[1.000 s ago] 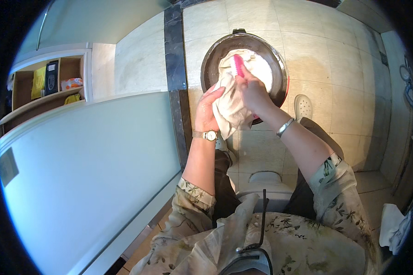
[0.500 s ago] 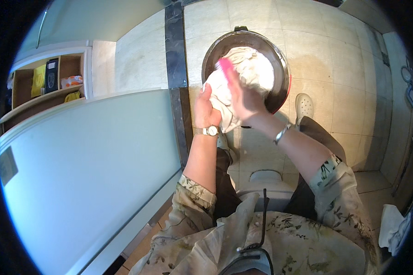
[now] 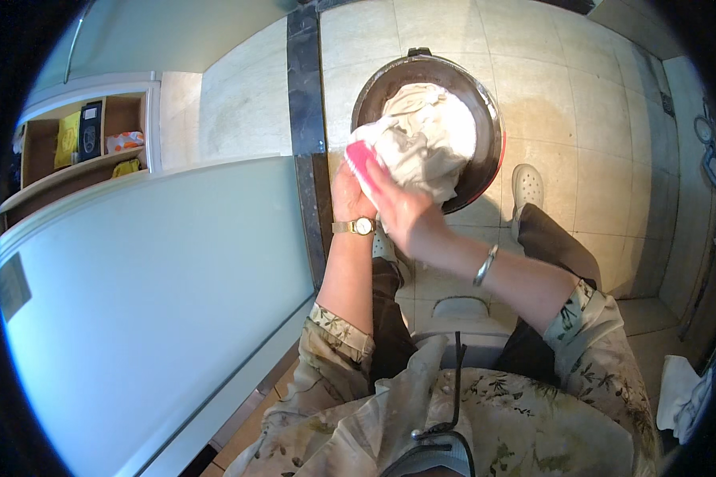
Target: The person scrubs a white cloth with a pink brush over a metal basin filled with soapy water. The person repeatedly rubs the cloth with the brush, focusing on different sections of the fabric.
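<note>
A wet white cloth [image 3: 431, 131] lies heaped in a round dark basin [image 3: 486, 167] on the tiled floor, one end drawn over the near left rim. At that end my left hand [image 3: 347, 197], wearing a wristwatch, is closed on the cloth; its fingers are partly covered. My right hand [image 3: 410, 216], with a bangle on the wrist, grips a pink scrubbing brush [image 3: 361, 160]. White bristles show along the brush's left edge. It lies across the cloth's end, right over my left hand.
A frosted glass panel [image 3: 175, 294] stands along my left, with a shelf unit [image 3: 44, 151] holding bags beyond it. A dark tile strip [image 3: 305, 87] runs beside the basin. A light clog [image 3: 527, 185] is on my right foot. White cloth [image 3: 680, 397] hangs at the lower right.
My right hand has drawn the brush down and left, from over the cloth in the basin to my left hand. My left hand has shifted only slightly.
</note>
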Demonstrator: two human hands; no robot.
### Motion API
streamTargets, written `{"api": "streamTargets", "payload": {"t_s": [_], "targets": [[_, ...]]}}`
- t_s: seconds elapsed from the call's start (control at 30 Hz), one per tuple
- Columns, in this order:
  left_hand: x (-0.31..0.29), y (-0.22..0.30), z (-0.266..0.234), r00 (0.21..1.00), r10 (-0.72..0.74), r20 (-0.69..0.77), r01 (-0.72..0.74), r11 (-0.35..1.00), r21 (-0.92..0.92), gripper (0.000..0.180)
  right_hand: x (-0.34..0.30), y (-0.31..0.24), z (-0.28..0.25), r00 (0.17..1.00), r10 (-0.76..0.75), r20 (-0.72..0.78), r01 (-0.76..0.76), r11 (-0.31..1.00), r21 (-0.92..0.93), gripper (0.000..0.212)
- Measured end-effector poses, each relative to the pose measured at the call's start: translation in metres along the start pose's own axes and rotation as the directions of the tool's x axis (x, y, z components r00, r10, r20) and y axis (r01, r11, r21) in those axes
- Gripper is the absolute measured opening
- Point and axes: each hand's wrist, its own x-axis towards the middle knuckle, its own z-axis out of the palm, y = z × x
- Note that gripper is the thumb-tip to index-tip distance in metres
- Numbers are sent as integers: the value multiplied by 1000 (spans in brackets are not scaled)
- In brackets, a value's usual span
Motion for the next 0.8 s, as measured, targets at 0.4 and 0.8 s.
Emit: {"api": "streamTargets", "payload": {"t_s": [0.4,0.8], "targets": [[10,-38,55,912,215,-349,-64,916,396,26,38,1,-36,873,460,161,-429,882,-197,52],[8,-33,62,897,224,-380,-64,919,389,18,43,54,-30,949,287,-132,-293,956,-25,49]]}}
